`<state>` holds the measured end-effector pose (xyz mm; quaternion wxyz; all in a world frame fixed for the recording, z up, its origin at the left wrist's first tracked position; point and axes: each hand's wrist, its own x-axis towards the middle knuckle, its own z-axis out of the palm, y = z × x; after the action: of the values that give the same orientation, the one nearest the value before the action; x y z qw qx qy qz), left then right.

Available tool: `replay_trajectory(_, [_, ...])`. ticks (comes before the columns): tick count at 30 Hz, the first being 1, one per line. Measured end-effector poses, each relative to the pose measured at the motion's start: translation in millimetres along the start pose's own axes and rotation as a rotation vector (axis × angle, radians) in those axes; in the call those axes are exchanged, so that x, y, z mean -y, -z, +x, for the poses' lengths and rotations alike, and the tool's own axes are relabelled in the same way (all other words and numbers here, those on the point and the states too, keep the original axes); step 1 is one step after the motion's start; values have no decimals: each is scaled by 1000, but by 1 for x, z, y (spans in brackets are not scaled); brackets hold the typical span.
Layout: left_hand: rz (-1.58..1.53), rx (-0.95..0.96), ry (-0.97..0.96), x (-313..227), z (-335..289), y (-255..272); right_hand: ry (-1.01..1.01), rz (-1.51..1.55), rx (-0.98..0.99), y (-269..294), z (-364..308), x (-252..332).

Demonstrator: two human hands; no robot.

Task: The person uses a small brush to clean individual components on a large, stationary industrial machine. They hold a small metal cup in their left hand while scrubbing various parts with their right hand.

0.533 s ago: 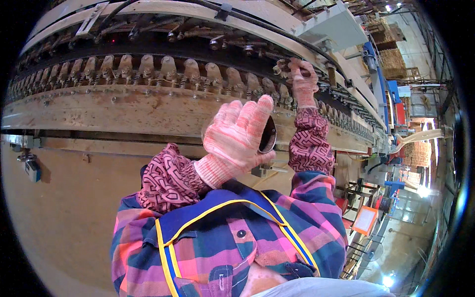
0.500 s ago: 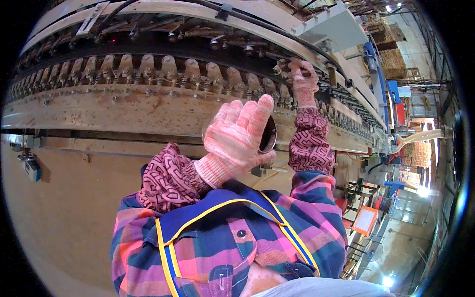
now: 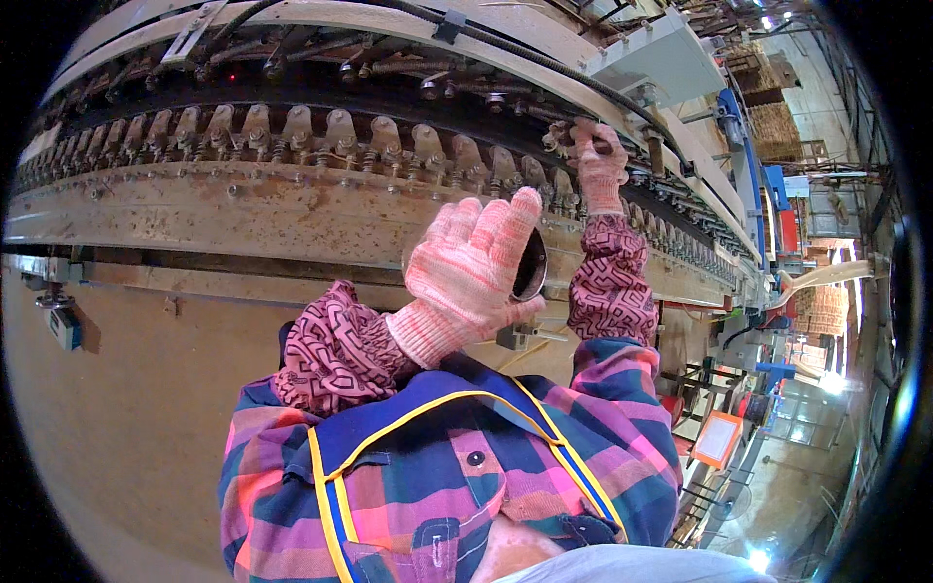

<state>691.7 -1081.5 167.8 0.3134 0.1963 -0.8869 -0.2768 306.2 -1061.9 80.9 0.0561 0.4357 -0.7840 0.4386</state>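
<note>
My left hand [image 3: 468, 255], in a pink-and-white knit glove, wraps round a round metal cup [image 3: 530, 267] in front of my chest. The cup's dark open mouth faces right, and most of its body is hidden by the glove. Stretched forward, my gloved right hand [image 3: 598, 155] is at the machine, its thumb and fingers curled into a ring. Beside its fingertips is a small greyish-brown lump [image 3: 559, 138]; whether the fingers grip it or a machine part, I cannot make out. Below the right hand runs a row of rounded metal tabs with springs [image 3: 425, 144].
A long rusty metal beam [image 3: 243, 209] crosses in front of me. Above the tabs run a black hose [image 3: 544, 53] and a pale rail. A grey box [image 3: 646, 58] sits over the machine at the far right. An orange-framed panel [image 3: 717, 439] stands at right.
The row of tabs and the machine have shifted slightly right and down in the picture. Both hands keep nearly the same pose, the left still round the cup.
</note>
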Motion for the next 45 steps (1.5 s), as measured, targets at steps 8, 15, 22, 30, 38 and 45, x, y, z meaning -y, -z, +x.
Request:
replay_trajectory(8, [-4, -5, 17, 1, -1, 0, 30, 193, 18, -4, -4, 23])
replay_trajectory(15, [-25, 4, 17, 1, -2, -1, 63, 25, -33, -10, -1, -3])
replay_trajectory(22, [-31, -14, 11, 1, 0, -2, 5, 62, 49, 4, -7, 44])
replay_trajectory(30, [-53, 22, 21, 0, 1, 1, -55, 78, 18, 1, -5, 26])
replay_trajectory(38, [-45, 22, 21, 1, 0, 0, -50, -57, 8, 2, -3, 26])
replay_trajectory(45, [-34, 23, 24, 2, 0, 0, -164, 63, 48, 3, -6, 41])
